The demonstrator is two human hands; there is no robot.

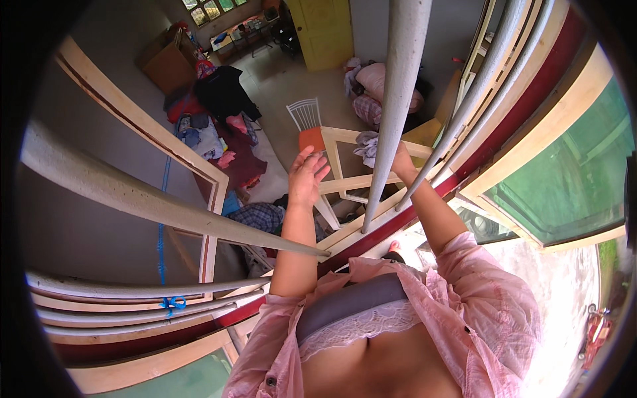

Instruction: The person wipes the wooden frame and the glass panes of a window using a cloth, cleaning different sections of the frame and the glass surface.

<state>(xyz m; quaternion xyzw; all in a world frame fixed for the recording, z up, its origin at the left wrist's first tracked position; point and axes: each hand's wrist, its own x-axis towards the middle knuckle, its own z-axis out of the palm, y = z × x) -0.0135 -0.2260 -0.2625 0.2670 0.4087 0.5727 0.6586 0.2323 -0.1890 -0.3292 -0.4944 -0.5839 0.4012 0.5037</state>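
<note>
Both my arms reach between grey metal window bars (393, 89) into a room. My left hand (306, 179) is raised with its fingers apart and nothing in it, beside a cream wooden window sash (343, 185) that stands swung inward. My right hand (401, 160) is at the sash's far side, partly behind a bar that covers its fingers. A bunched grey-white cloth (367, 147) shows just past that bar, against the sash, and appears gripped in this hand. Another cream sash (215, 209) stands inward on the left.
Inside are a white-backed chair with an orange seat (311, 137), piled clothes (219, 129), bundled bedding (372, 82) and a yellow door (323, 35). Blue string (173, 302) is tied on the left bars. Outward on the right is a green-glazed sash (562, 174). A dark red sill strip (371, 244) runs below.
</note>
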